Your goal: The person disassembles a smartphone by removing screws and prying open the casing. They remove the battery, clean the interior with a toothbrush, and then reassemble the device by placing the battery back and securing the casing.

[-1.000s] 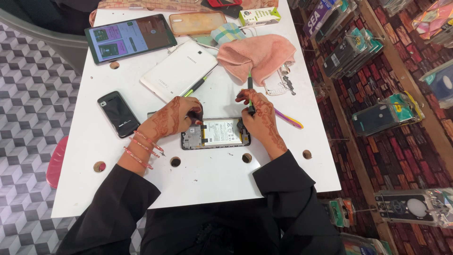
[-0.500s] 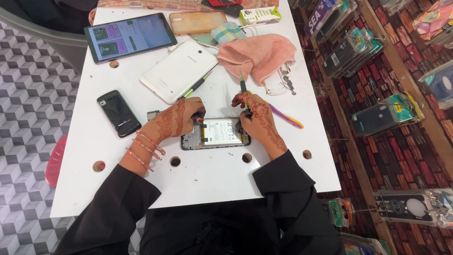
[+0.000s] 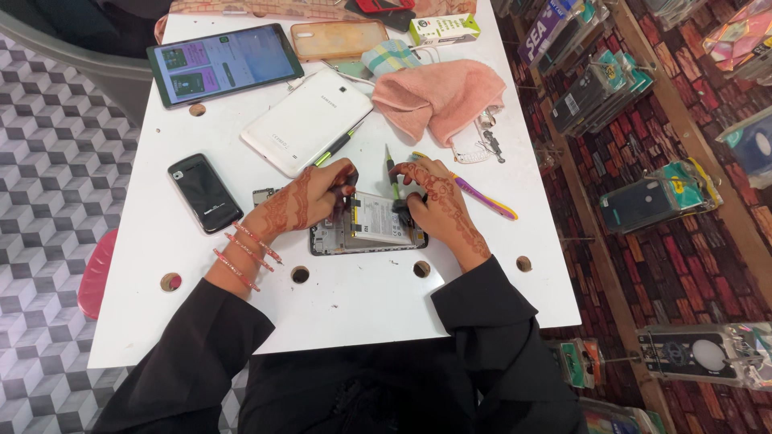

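Opened phone [image 3: 368, 227] lies flat mid-tabletop [image 3: 354, 313], back off, white battery exposed. Left hand [image 3: 301, 201] rests on the phone's left end, fingers pressed to its upper left corner, holding nothing else. Right hand [image 3: 438, 201] pinches a green-handled screwdriver [image 3: 392, 175], tip at the phone's right end. Bare tabletop lies toward the near edge; black phone [image 3: 204, 192] left, white tablet [image 3: 307, 120] and pink cloth [image 3: 441, 95] behind.

I see my left hand [image 3: 310, 197] steadying the opened phone [image 3: 368, 227] while my right hand [image 3: 438, 201] grips a screwdriver [image 3: 392, 173] upright over it.
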